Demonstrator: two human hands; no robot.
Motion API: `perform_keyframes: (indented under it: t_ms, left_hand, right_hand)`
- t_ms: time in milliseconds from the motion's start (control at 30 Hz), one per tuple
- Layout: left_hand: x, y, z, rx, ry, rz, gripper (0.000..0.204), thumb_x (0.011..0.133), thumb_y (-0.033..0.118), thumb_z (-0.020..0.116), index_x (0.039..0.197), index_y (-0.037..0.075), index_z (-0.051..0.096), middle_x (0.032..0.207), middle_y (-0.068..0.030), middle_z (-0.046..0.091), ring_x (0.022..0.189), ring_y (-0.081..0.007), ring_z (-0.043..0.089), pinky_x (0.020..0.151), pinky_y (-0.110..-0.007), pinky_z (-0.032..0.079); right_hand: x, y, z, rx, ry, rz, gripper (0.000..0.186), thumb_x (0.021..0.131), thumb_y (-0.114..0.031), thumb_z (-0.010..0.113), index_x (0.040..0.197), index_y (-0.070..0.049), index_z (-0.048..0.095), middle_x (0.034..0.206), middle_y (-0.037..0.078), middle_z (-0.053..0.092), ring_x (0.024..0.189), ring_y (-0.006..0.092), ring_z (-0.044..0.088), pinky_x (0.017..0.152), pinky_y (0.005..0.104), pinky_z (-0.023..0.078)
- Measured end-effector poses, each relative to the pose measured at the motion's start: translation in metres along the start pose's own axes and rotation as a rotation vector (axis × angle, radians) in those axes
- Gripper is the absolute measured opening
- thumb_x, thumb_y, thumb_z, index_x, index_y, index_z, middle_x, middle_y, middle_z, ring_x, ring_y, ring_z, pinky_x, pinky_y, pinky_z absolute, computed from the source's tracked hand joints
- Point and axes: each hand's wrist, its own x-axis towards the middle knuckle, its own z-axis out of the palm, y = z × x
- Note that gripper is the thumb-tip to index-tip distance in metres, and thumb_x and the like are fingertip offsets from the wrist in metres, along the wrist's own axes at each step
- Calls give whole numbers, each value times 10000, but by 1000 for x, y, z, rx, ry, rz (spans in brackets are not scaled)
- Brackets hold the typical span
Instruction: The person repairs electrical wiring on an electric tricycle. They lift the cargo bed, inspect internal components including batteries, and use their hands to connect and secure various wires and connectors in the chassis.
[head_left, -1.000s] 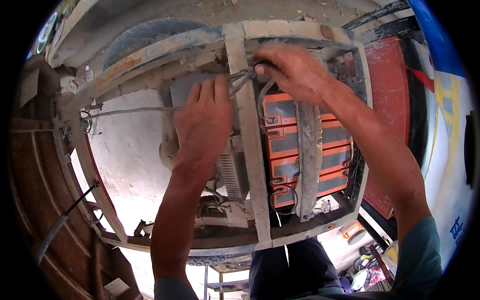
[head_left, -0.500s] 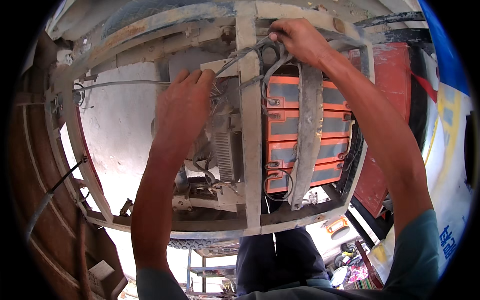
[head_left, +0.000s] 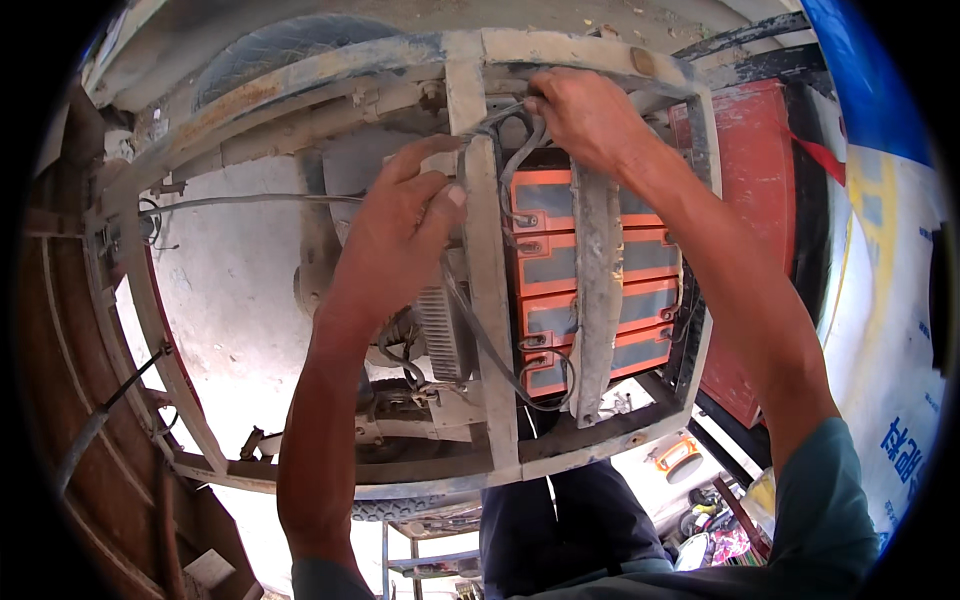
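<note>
I look down into a rusty metal vehicle frame (head_left: 490, 330). Several orange batteries (head_left: 590, 290) lie side by side in it under a flat metal strap (head_left: 597, 300). My left hand (head_left: 395, 240) rests on a grey finned box (head_left: 440, 330) beside the middle frame bar, fingers bent against the bar. My right hand (head_left: 585, 120) is at the frame's top bar, pinching a bundle of grey cables (head_left: 510, 150) that loops down to the batteries. One grey cable (head_left: 490, 350) runs diagonally down across the bar to the lowest battery.
A tyre (head_left: 290, 45) shows above the frame. A red panel (head_left: 750, 170) stands right of the batteries, a blue and white sheet (head_left: 890, 300) beyond it. Brown boards (head_left: 60, 350) line the left. An axle housing (head_left: 320, 280) lies over concrete ground.
Both hands have stayed at the cables while the view shifted. My left hand has slid down and right against the middle bar; my right hand has closed tighter on the cable bundle.
</note>
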Motion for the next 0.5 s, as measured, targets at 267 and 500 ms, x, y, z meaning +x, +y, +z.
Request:
perform_keyframes:
  t_ms: [267, 500]
  left_hand:
    - [74, -9, 23, -406, -55, -153, 270, 949, 93, 626, 1206, 21, 668, 1137, -158, 699, 1110, -350, 636, 977, -437, 517]
    - [69, 6, 32, 304, -71, 107, 315, 945, 91, 603, 1242, -13, 593, 1114, -236, 694, 1093, -443, 631, 924, -502, 497]
  right_hand:
    - [-55, -52, -50, 691, -289, 417, 308, 979, -251, 649, 904, 44, 695, 738, 131, 677, 681, 256, 648, 677, 383, 512]
    - [-29, -53, -50, 820, -72, 299, 238, 968, -254, 700, 999, -18, 720, 909, 98, 701, 883, 212, 664, 811, 375, 535]
